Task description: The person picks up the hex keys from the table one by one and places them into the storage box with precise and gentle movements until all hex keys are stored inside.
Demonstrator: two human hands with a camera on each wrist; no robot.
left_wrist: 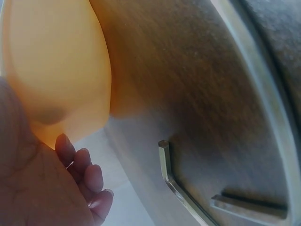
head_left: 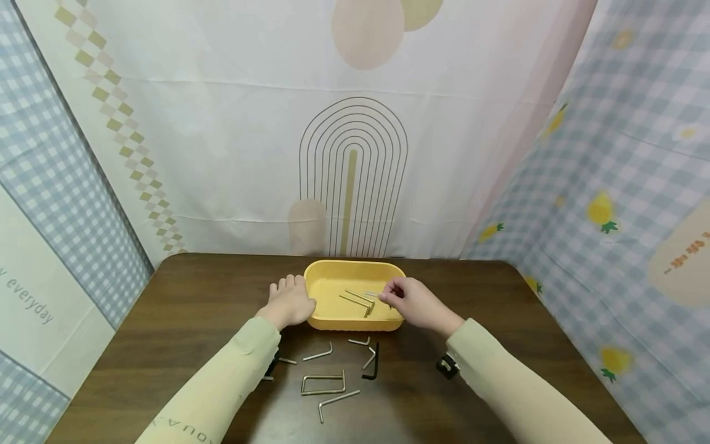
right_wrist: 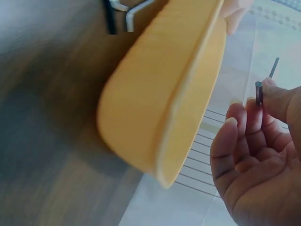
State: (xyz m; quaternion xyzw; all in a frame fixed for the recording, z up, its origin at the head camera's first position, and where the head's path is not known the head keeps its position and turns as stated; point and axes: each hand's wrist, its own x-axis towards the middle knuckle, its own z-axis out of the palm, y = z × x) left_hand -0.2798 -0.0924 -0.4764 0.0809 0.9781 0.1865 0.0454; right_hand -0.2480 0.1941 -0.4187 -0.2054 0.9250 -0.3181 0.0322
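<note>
While the left hand (head_left: 287, 303) rests at the left rim of the yellow tray (head_left: 355, 324), fingers side by side and relaxed, the right hand (head_left: 413, 302) pinches one hex key (right_wrist: 259, 93) between thumb and fingertip, above the tray's right part. Contents: brass-coloured keys (head_left: 355, 301). Outside, on the table (head_left: 211, 302): silver keys (head_left: 339, 398), one black key (head_left: 377, 361). Step, as judged: placing; next move seemingly calls for lowering, then parting the pinch.

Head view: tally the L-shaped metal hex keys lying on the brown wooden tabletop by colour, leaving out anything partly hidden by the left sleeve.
Silver L-shaped metal hex keys: 4
Gold-toned L-shaped metal hex keys: 2
Black L-shaped metal hex key: 1
Total: 7
</note>
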